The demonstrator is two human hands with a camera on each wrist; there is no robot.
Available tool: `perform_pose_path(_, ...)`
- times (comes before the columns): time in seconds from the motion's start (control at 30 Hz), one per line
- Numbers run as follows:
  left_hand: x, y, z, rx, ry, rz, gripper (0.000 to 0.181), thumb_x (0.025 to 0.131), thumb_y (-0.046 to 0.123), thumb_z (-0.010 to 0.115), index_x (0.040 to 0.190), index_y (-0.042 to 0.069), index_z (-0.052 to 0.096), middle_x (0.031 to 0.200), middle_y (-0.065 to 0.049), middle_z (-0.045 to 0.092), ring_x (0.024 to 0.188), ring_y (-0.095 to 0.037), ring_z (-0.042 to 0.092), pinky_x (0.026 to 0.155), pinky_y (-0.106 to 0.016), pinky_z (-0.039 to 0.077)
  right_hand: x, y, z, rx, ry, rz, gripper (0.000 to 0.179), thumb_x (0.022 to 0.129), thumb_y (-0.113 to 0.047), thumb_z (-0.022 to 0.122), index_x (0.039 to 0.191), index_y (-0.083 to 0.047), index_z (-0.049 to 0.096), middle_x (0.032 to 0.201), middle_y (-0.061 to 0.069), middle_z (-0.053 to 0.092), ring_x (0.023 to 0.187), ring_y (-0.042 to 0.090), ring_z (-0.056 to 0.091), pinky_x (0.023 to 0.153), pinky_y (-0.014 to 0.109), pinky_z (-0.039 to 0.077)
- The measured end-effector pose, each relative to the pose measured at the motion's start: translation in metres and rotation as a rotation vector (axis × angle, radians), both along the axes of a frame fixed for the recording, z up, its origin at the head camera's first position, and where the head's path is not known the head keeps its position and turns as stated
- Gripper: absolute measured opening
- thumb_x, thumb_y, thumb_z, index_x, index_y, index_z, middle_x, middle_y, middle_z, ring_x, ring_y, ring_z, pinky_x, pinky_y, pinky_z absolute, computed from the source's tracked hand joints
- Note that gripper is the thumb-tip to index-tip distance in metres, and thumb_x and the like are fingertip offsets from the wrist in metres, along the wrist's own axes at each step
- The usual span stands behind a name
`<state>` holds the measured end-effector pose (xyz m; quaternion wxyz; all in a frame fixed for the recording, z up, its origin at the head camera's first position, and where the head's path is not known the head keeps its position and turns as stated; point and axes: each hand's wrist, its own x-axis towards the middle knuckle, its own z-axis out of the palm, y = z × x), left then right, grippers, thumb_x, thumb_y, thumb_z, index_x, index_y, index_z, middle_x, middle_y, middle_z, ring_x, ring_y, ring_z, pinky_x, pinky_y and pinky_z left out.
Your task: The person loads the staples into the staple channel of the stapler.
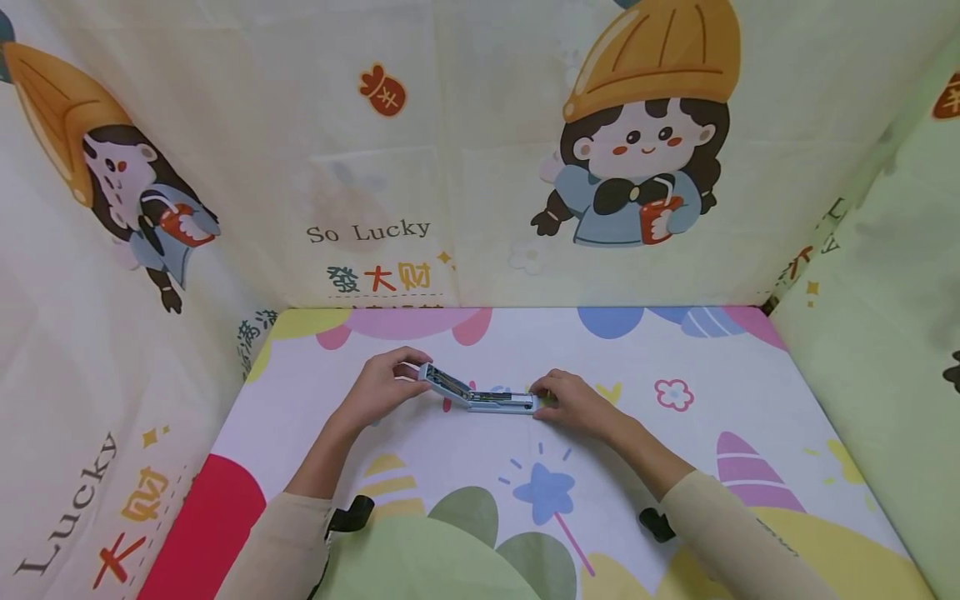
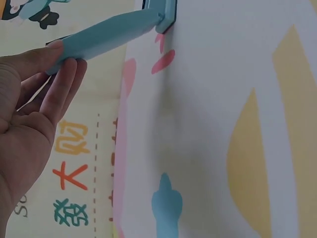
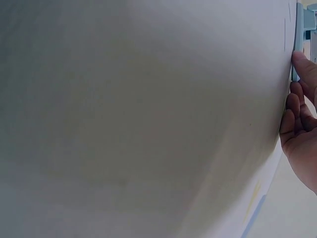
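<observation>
A light blue stapler (image 1: 501, 408) is unfolded at its hinge above the middle of the patterned table. Its right part lies flat on the tabletop, with a metal track showing inside, while the left part slants upward. My left hand (image 1: 381, 390) grips the raised end between thumb and fingers. The left wrist view shows the smooth outer side of that raised part (image 2: 104, 37) above the thumb and fingertips. At the opposite end, my right hand (image 1: 576, 404) pinches the flat part. Only a sliver of the stapler (image 3: 299, 29) appears beside the right thumb in the right wrist view.
The tabletop (image 1: 630, 467) carries a cartoon print of flowers, a star wand and coloured shapes. Printed cloth (image 1: 487, 167) hangs behind it and along both sides. Black straps or mounts (image 1: 352, 514) sit at both wrists over beige sleeves (image 1: 285, 542).
</observation>
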<state>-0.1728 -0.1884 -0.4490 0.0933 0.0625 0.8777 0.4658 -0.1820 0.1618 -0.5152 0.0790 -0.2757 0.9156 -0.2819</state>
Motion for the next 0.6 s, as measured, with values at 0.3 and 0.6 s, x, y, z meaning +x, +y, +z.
perform_pose_path(0.3,0.001,0.012,0.007,0.011,0.08,-0.042,0.033,0.089,0.013,0.082,0.121,0.014,0.072,0.113,-0.002,0.073,0.104,-0.022,0.067,0.085,-0.035,0.061,-0.001,0.001,-0.001,0.001,-0.021,-0.012,0.039,0.086,-0.022,0.085,0.119,-0.006,0.073,0.104,0.002,0.067,0.087,0.013,0.054,0.08,0.028,0.049)
perform_pose_path(0.6,-0.001,0.026,0.008,0.052,0.137,-0.111,0.034,0.089,0.011,0.082,0.121,0.01,0.072,0.117,-0.007,0.071,0.107,-0.024,0.069,0.096,-0.039,0.058,0.0,0.0,-0.001,-0.006,-0.024,-0.011,0.038,0.086,-0.021,0.085,0.118,-0.006,0.073,0.104,0.002,0.066,0.088,0.013,0.054,0.081,0.029,0.05)
